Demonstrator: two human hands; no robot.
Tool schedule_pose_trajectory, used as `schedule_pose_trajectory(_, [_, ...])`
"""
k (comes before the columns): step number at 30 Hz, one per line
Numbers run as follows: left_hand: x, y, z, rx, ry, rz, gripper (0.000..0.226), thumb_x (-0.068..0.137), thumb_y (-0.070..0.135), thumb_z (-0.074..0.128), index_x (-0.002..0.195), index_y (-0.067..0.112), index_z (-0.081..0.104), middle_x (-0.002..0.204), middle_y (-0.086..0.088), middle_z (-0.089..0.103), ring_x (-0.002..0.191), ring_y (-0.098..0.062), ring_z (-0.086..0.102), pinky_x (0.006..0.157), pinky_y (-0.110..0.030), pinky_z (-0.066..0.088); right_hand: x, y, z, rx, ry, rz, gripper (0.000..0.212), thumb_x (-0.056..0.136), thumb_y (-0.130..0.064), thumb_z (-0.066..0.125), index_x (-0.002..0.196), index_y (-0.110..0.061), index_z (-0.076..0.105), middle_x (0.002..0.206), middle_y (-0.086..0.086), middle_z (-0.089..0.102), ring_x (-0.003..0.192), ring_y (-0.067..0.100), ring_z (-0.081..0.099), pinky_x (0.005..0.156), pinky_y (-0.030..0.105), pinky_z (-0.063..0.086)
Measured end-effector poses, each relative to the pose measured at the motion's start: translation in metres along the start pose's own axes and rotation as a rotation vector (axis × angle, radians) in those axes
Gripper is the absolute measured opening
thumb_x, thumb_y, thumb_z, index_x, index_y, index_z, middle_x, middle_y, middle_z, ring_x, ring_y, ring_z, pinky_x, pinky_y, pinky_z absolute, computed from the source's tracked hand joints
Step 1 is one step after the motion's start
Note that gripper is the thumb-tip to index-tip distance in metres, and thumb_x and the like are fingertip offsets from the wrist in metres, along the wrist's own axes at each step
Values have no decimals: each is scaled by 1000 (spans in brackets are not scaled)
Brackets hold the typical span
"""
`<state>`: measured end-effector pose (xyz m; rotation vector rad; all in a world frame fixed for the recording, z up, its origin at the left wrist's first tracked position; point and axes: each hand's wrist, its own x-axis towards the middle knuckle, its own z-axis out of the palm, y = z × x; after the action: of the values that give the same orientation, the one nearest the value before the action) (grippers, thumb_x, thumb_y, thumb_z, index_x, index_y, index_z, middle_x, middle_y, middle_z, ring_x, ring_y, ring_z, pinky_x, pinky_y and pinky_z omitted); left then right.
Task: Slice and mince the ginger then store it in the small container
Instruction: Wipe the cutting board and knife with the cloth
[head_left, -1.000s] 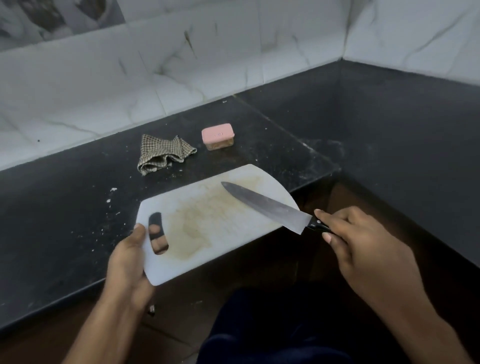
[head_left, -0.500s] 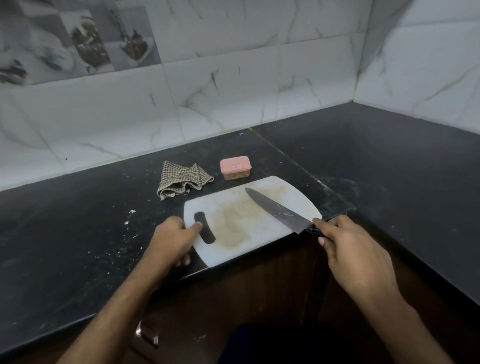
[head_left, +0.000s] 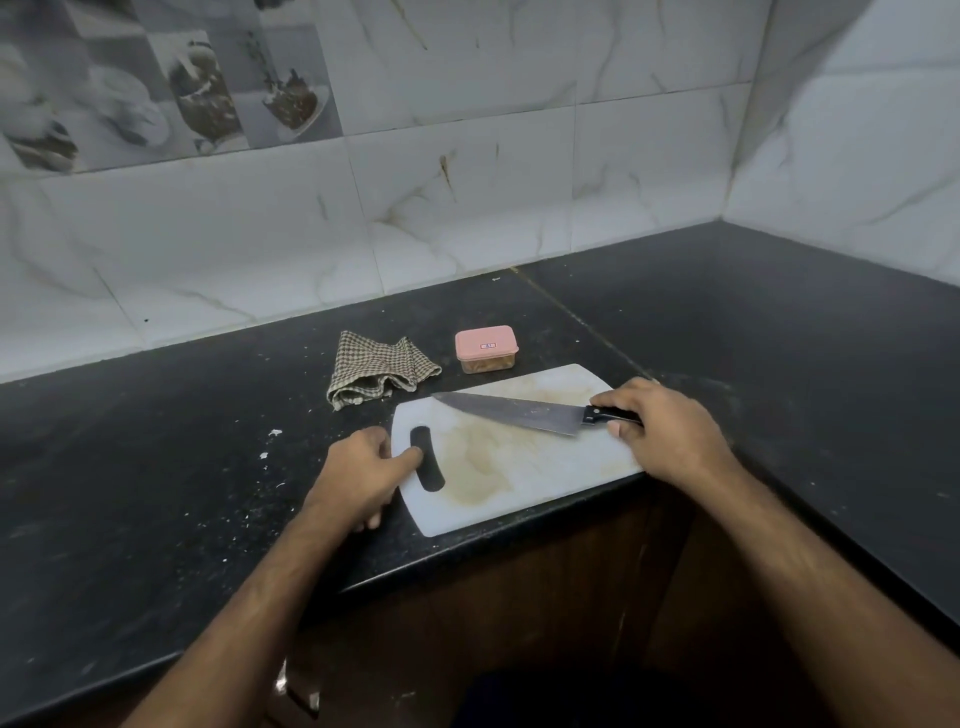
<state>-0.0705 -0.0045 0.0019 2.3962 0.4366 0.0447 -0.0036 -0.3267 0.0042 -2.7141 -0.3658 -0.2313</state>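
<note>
Container (head_left: 487, 348) stays put; knife (head_left: 511, 411) now lies flat across board (head_left: 524, 467).

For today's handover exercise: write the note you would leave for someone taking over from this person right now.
Left hand: holds the handle end of the cutting board, thumb by the slot.
Right hand: grips the knife, blade flat on the board.
Small container: lid on, behind the board, something brownish inside.
Done: the board is stained and bare; no ginger on it.
Left: probably only putting knife and board away.
Checked cloth beside the container.
</note>
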Motion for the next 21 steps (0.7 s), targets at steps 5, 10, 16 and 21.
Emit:
schedule_pose_trajectory(5, [2, -1, 6, -28, 83, -43, 35, 91, 40, 62, 82, 8, 52, 50, -6, 62, 32, -21, 56, 33, -25, 41, 11, 0, 15, -13, 4, 18, 37, 98, -27, 62, 132, -40, 60, 122, -16, 58, 113, 14, 56, 102, 48, 44])
schedule_pose_trajectory(10, [2, 2, 10, -90, 189, -92, 33, 89, 37, 68, 84, 7, 54, 58, -8, 67, 35, -20, 62, 32, -24, 41, 14, -5, 27, -88, 96, -53, 39, 99, -26, 60, 135, -38, 58, 128, -12, 58, 113, 18, 55, 97, 44, 45])
schedule_pose_trajectory(16, [-4, -8, 14, -202, 281, -65, 37, 94, 40, 69, 84, 9, 53, 51, -8, 65, 33, -20, 59, 32, -24, 40, 19, -10, 35, -143, 117, -81, 38, 100, -26, 58, 136, -38, 59, 126, -10, 59, 106, 19, 55, 86, 40, 44])
schedule_pose_trajectory(21, [-12, -20, 22, -184, 508, 378, 38, 99, 38, 64, 67, 20, 55, 51, 9, 50, 45, -7, 47, 47, -17, 33, 7, -39, 34, -137, 199, -5, 39, 98, -23, 59, 134, -38, 59, 120, -7, 61, 105, 20, 58, 85, 41, 43])
